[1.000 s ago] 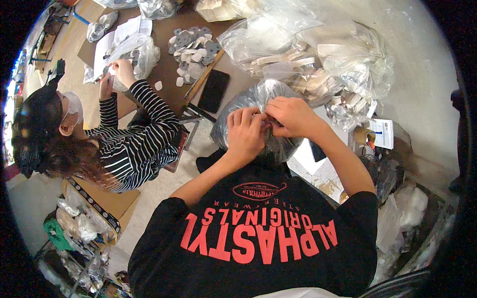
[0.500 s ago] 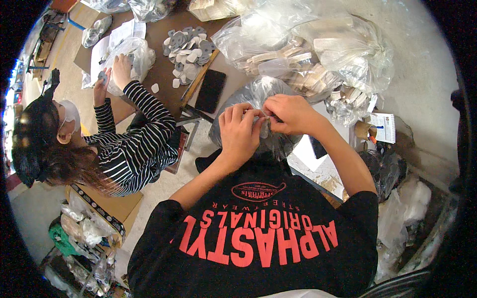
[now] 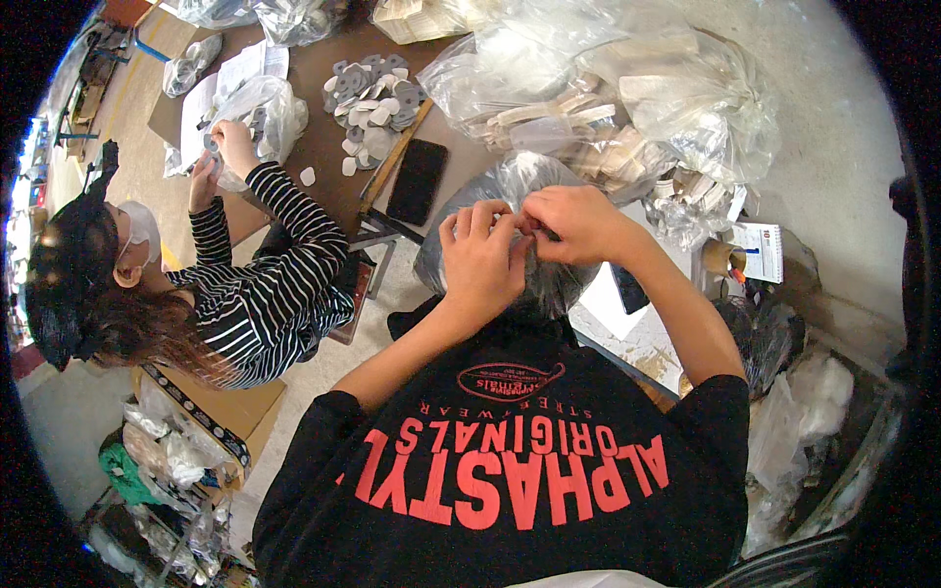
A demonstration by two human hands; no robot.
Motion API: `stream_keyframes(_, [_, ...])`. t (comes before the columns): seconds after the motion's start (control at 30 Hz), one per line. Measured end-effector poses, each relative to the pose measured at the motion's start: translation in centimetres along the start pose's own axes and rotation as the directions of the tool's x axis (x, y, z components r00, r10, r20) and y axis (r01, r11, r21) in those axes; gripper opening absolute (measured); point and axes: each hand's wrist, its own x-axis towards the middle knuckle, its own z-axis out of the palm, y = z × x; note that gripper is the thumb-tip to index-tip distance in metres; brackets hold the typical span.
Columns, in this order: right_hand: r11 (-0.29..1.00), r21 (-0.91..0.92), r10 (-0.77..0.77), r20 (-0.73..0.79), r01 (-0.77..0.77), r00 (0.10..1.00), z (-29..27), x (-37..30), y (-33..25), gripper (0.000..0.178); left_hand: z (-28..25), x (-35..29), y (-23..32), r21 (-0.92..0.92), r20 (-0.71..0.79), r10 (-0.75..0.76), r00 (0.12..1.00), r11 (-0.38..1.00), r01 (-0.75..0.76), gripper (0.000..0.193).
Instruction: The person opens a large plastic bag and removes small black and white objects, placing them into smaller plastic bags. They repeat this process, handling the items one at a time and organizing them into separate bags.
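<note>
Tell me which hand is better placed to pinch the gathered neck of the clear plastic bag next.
Probably the right. The right hand has its fingertips pinched on the gathered plastic at the top of the clear plastic bag. The left hand lies flatter against the bag's near side, seemingly steadying it.

Pale concrete floor (image 3: 843,127), evenly lit. Brown cardboard sheet (image 3: 323,157) spread on it, top centre. Open cardboard box (image 3: 221,407) at lower left. Heaps of clear plastic bags (image 3: 686,98) at upper right, more crumpled plastic (image 3: 804,412) along the right edge.
</note>
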Motion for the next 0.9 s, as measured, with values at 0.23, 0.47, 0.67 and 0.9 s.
stream_keyframes(0.23, [0.999,-0.052,-0.016,-0.053,0.013,0.998,0.4,0.3,0.0,0.025,1.4,-0.4,0.3,0.126,0.037,0.013,0.999,0.992,-0.017,0.030])
stream_keyframes(0.47, [0.999,-0.043,-0.001,-0.082,-0.003,0.997,0.2,0.4,-0.3,0.028,1.6,-0.6,0.2,0.158,0.047,0.037,0.998,0.987,-0.044,0.035])
stream_keyframes(0.67, [0.998,-0.049,0.022,-0.089,-0.027,0.996,0.7,0.2,-0.3,0.028,1.4,-0.6,0.3,0.176,0.064,0.059,0.996,0.982,-0.070,0.032])
stream_keyframes(0.9, [0.999,0.032,0.025,-0.040,-0.024,0.999,-0.1,0.1,-0.1,0.026,0.6,-0.8,0.4,0.137,0.033,0.053,0.998,0.989,-0.057,0.031])
